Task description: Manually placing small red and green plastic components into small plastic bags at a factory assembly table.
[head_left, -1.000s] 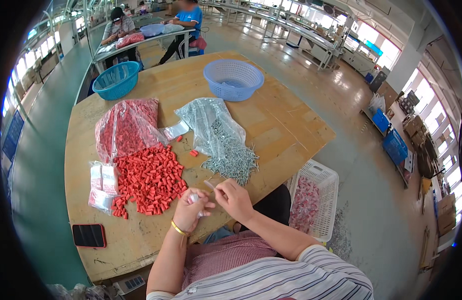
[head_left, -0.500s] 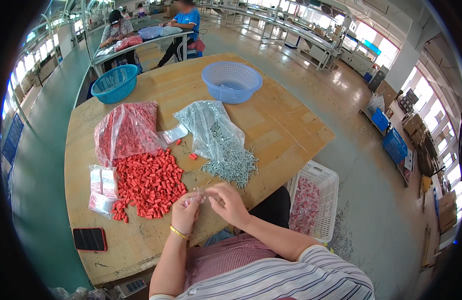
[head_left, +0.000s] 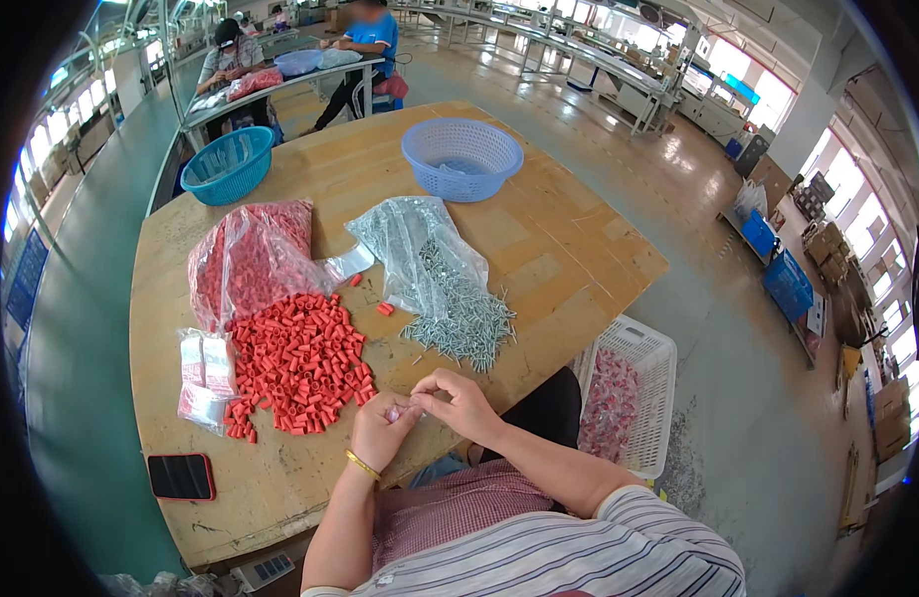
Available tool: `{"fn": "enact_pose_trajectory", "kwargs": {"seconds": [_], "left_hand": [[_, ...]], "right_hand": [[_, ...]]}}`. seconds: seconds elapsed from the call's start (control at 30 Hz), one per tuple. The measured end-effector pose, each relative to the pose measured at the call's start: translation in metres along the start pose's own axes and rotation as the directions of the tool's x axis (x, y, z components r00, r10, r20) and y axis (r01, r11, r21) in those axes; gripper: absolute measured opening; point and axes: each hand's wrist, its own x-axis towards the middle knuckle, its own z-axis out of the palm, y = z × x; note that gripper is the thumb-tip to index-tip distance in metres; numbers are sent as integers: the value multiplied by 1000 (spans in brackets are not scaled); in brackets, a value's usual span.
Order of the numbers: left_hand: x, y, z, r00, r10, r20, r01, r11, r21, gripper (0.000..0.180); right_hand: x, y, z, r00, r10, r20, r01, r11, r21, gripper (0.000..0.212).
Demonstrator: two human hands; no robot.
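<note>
Plastic film [head_left: 394, 412] sits clamped in the left hand [head_left: 378, 434] at the counter [head_left: 569, 249], the right hand [head_left: 459, 406] meeting it fingertip to fingertip, grip unclear — a slack pinch could drop the film toward loose red sleeves [head_left: 298, 358] and screws [head_left: 469, 336].

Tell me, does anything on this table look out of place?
Slightly: a couple of red tubes lie apart from the red pile, on the side toward the silvery metal pile, so they look like strays.

Red tubes [head_left: 298, 363]; silver hardware [head_left: 469, 333]; teal basket [head_left: 233, 187]; lilac-blue basin [head_left: 459, 186]; white shirt [head_left: 519, 559], dark stripes.
</note>
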Motion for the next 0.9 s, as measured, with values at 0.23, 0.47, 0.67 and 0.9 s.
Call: {"fn": "enact_pose_trajectory", "kwargs": {"seconds": [0.23,0.47,0.67,0.9], "left_hand": [[-4,2,2,995,-31,-96,39,995,90,19],[11,6,-2,999,39,-15,-40,996,-82,17],[5,0,-1,1000,5,9,-4,997,-73,14],[1,-1,3,997,23,-78,-15,994,109,22]], "right_hand": [[0,15,-3,986,134,104,-150,975,163,15],[3,13,-10,987,138,87,-153,966,209,11],[0,21,-7,987,127,100,-150,952,266,11],[0,15,-8,979,134,154,-168,957,237,11]]}}
